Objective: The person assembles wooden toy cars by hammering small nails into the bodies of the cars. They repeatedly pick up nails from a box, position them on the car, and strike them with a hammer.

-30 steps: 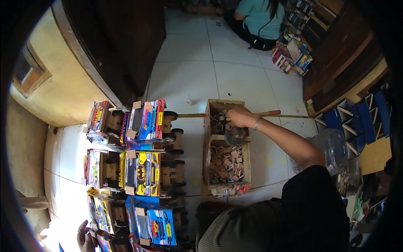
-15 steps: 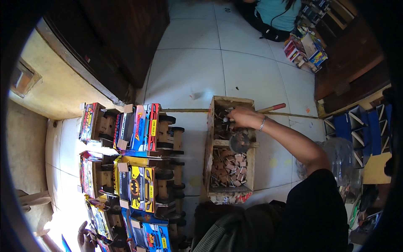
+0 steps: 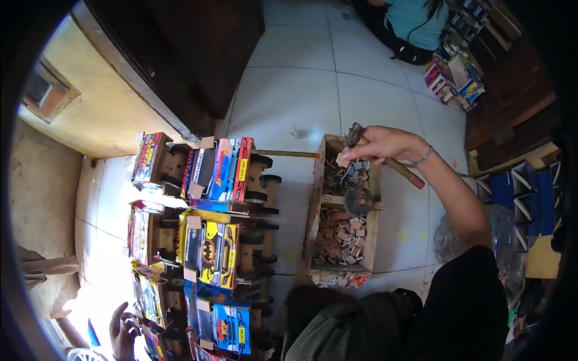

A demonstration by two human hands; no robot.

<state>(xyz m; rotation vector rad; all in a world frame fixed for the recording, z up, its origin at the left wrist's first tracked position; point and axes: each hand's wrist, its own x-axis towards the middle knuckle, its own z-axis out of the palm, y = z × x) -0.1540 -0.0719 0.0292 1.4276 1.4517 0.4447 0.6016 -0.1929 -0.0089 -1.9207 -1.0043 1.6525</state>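
Observation:
My right hand [image 3: 385,144] is above the far end of a wooden box [image 3: 312,222], closed round a hammer [image 3: 397,167] with a red-tipped handle. Its thumb and finger also pinch a small brown square piece [image 3: 344,159]. Many similar brown pieces [image 3: 337,237] fill the near compartment; darker bits, perhaps nails, lie in the far one. A dark round disc [image 3: 359,202] sits at the divider. At the lower left, my left hand [image 3: 123,331] is in shadow, fingers bent and apart, beside a toy truck [image 3: 150,301], with nothing visible in it.
Colourful toy trucks, including a red and blue one [image 3: 218,171] and a yellow one [image 3: 211,249], stand in rows left of the box. A person [image 3: 415,24] sits at the far right near more toy trucks [image 3: 454,78]. Blue pieces [image 3: 522,192] and clear plastic [image 3: 460,231] are at right.
My right hand has risen out of the box's far compartment, now showing the hammer head and a brown piece. My left hand stays by the trucks. The whole view has shifted slightly.

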